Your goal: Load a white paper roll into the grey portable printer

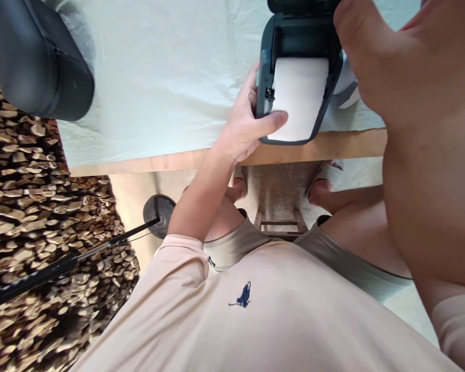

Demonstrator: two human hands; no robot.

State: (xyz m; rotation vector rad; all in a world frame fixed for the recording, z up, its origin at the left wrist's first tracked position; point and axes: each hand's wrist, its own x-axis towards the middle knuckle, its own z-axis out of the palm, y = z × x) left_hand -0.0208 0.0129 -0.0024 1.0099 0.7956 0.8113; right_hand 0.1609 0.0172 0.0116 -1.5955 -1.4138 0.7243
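Note:
A dark portable printer (269, 46) is at the upper middle, its lid (306, 6) swung open toward the top edge. White paper (300, 93) fills its bay. My left hand (246, 121) grips the printer's lower left side, with the thumb lying over the paper's lower left corner. At the upper right, my right hand (391, 62) looms large and close to the camera. Its thumb overlaps the printer's upper right edge by the lid; whether it touches is unclear. The other right fingers are cut off or hidden.
A pale cloth (151, 82) covers the table, whose wooden edge (155, 163) runs below the printer. A dark rounded case (62, 67) sits at the upper left. Below, a black stand (155, 209) with a pole is on the floor near a wood-patterned surface (42, 181).

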